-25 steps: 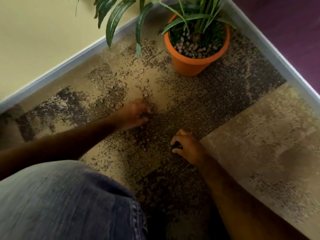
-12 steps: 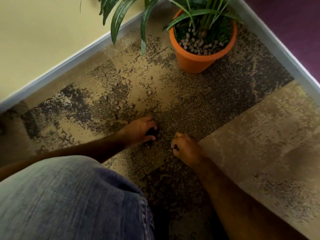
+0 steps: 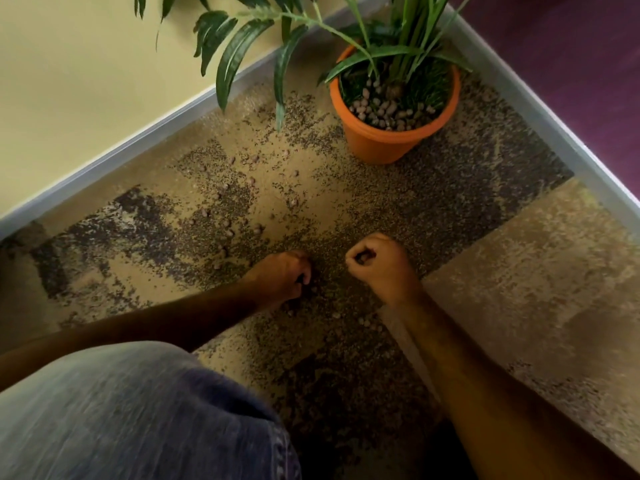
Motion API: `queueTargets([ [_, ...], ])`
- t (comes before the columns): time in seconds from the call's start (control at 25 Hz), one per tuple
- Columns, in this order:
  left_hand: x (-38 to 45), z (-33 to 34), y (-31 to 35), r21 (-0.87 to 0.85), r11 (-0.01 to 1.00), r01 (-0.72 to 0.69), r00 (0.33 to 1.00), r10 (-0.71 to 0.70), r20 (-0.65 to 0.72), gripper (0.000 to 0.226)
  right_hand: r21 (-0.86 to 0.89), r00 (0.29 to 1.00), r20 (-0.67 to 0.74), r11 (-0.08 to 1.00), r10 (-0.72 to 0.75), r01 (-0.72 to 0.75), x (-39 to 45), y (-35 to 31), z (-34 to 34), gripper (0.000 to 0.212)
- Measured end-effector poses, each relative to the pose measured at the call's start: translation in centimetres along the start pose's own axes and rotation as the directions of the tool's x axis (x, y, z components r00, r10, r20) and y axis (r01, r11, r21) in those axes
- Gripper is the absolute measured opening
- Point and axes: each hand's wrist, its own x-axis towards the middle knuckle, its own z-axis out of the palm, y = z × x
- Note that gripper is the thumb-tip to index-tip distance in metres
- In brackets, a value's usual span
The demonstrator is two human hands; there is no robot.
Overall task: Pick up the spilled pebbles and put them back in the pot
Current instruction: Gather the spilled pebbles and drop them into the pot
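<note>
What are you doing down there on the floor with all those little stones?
A person kneels on the carpet, gathering spilled pebbles. The right hand is curled into a fist with pebbles showing inside it. The left hand is down on the carpet, fingers curled as if scooping more, though what it holds is hidden. Many pebbles lie scattered between the hands and the orange pot, which already has pebbles around its plant.

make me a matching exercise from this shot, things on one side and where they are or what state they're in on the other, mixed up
Things:
1. orange pot
2. right hand
3. left hand
4. spilled pebbles

States:
a. fingers down on the carpet
b. scattered loose on the carpet
c. standing in the corner, holding a plant
d. raised fist, curled round pebbles

Pairs: 1-c, 2-d, 3-a, 4-b
</note>
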Motion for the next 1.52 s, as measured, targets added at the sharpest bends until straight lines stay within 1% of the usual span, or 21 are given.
queueTargets([
  [0.08,0.4,-0.6,-0.6,-0.003,1.000,0.025,1.000,-0.025,0.015,0.018,0.136,0.999,-0.039,0.991,-0.004,0.009,0.7,-1.5,-1.0,0.005],
  [0.16,1.0,-1.9,-1.1,-0.018,0.998,0.054,0.998,-0.053,0.013,0.017,0.211,0.993,-0.116,0.976,-0.035,0.059,1.6,-3.2,-2.0,0.005],
  [0.24,1.6,-4.1,-1.1,-0.058,0.996,0.064,0.997,-0.066,-0.037,0.017,0.254,0.975,-0.211,0.959,-0.075,0.128,2.7,-4.7,-3.3,0.006],
  [0.32,2.2,-7.3,-0.3,-0.129,0.991,0.030,0.991,-0.047,-0.129,0.015,0.270,0.948,-0.301,0.944,-0.101,0.187,4.0,-5.9,-5.2,0.006],
  [0.44,3.2,-13.2,2.0,-0.261,0.960,-0.100,0.963,0.027,-0.269,0.015,0.227,0.893,-0.431,0.943,-0.128,0.245,6.2,-7.1,-8.7,0.006],
  [0.56,4.9,-18.8,4.6,-0.284,0.933,-0.222,0.928,0.113,-0.355,0.014,0.160,0.859,-0.496,0.959,-0.125,0.232,8.2,-7.9,-11.9,0.009],
  [0.68,7.6,-23.3,6.4,-0.311,0.926,-0.215,0.907,0.071,-0.414,0.013,0.060,0.854,-0.499,0.978,-0.145,0.202,9.9,-8.4,-14.1,0.008],
  [0.8,9.5,-26.1,7.6,-0.220,0.948,-0.231,0.886,0.112,-0.450,0.013,-0.059,0.870,-0.464,0.985,-0.169,0.159,10.9,-8.7,-15.3,0.010],
  [0.88,10.2,-26.7,8.0,-0.165,0.961,-0.221,0.877,0.122,-0.464,0.015,-0.100,0.887,-0.424,0.983,-0.182,0.154,11.3,-8.8,-15.6,0.012],
  [0.96,10.5,-26.5,8.1,-0.148,0.966,-0.213,0.861,0.114,-0.495,0.017,-0.100,0.894,-0.405,0.982,-0.189,0.163,11.5,-8.6,-15.6,0.012],
  [1.08,10.8,-25.7,8.2,-0.167,0.961,-0.220,0.846,0.102,-0.524,0.017,-0.086,0.880,-0.436,0.982,-0.189,0.168,11.4,-8.0,-15.4,0.014],
  [1.16,10.6,-25.4,8.0,-0.171,0.960,-0.223,0.841,0.101,-0.531,0.019,-0.032,0.863,-0.472,0.981,-0.182,0.190,11.2,-7.7,-15.1,0.013],
  [1.24,10.3,-25.4,7.6,-0.190,0.950,-0.246,0.831,0.106,-0.546,0.019,0.077,0.851,-0.505,0.974,-0.146,0.213,10.7,-7.5,-14.9,0.013],
  [1.36,9.0,-25.0,6.9,-0.178,0.942,-0.286,0.806,0.136,-0.576,0.017,0.167,0.807,-0.576,0.948,-0.128,0.270,9.2,-6.9,-13.7,0.011],
  [1.44,7.6,-23.8,6.2,-0.189,0.932,-0.309,0.820,0.160,-0.550,0.016,0.189,0.793,-0.598,0.940,-0.119,0.284,7.5,-6.0,-12.0,0.013],
  [1.48,6.6,-22.7,5.7,-0.206,0.928,-0.310,0.835,0.161,-0.527,0.016,0.208,0.811,-0.576,0.940,-0.107,0.272,6.5,-5.3,-10.8,0.014],
  [1.52,5.7,-21.5,5.1,-0.225,0.926,-0.304,0.854,0.160,-0.495,0.017,0.230,0.844,-0.528,0.943,-0.087,0.241,5.6,-4.5,-9.6,0.013],
])
